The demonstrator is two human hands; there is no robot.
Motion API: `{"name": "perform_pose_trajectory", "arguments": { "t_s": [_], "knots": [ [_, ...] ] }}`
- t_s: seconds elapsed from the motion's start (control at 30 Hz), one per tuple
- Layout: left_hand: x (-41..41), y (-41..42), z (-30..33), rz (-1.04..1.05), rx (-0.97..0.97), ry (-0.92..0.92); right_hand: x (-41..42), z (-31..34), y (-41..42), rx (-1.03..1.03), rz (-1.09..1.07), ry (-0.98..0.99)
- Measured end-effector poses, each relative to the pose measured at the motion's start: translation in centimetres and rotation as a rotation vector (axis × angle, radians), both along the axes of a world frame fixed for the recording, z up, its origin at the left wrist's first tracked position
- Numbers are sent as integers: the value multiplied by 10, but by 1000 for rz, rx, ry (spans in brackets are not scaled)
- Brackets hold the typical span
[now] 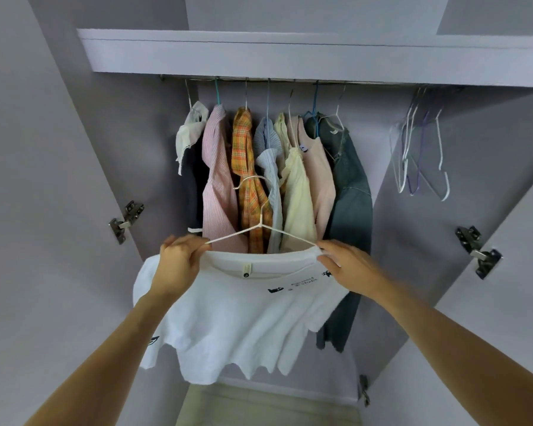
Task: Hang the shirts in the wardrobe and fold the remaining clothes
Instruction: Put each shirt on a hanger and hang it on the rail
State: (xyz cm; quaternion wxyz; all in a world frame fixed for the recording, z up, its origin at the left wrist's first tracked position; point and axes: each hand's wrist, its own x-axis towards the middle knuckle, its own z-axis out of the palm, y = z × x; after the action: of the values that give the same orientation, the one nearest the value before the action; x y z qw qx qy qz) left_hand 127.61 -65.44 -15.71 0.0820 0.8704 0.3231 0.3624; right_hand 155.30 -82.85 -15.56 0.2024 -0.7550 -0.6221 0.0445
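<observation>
White T-shirt [237, 318], small dark prints near collar, neck label showing, hem hanging in wavy folds, held up in front of open wardrobe [290, 53]. White wire hanger [260, 224] partly inside collar, hook up. Left hand [179, 259] gripping collar and hanger's left end; right hand [346, 265] pinching collar at hanger's right end. Behind: hung shirts [268, 173] on rail [259, 80], bare hangers [419, 149] at right.

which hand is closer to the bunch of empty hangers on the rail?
Right. The right hand pinches the white shirt collar below and left of the empty hangers. The left hand grips the collar's other side, farther left still.
</observation>
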Motion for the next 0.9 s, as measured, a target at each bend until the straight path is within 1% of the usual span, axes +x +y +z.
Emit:
{"name": "perform_pose_trajectory", "arguments": {
  "t_s": [0.07,0.2,0.23,0.33,0.47,0.57,0.63,0.7,0.9],
  "knots": [
    [15,1,-4,-41,-45,20,5,5,-11,-42,-16,6],
    [68,-5,-12,-130,-190,148,14,25,-51,-202,-175,-23],
    [80,-9,-14,-136,-195,176,14,31,-60,-223,-212,4],
    [125,-30,-11,-240,-185,198,15,53,-94,-251,-305,71],
    [177,-54,3,-310,-146,280,15,69,-127,-293,-471,19],
    [204,-66,17,-320,-150,364,16,79,-148,-300,-622,58],
    [218,-67,26,-308,-127,453,16,87,-156,-314,-702,80],
    [230,-66,35,-292,-79,524,18,93,-156,-336,-738,79],
    [268,-48,62,-228,98,631,19,103,-117,-318,-788,62]
  ]
}}
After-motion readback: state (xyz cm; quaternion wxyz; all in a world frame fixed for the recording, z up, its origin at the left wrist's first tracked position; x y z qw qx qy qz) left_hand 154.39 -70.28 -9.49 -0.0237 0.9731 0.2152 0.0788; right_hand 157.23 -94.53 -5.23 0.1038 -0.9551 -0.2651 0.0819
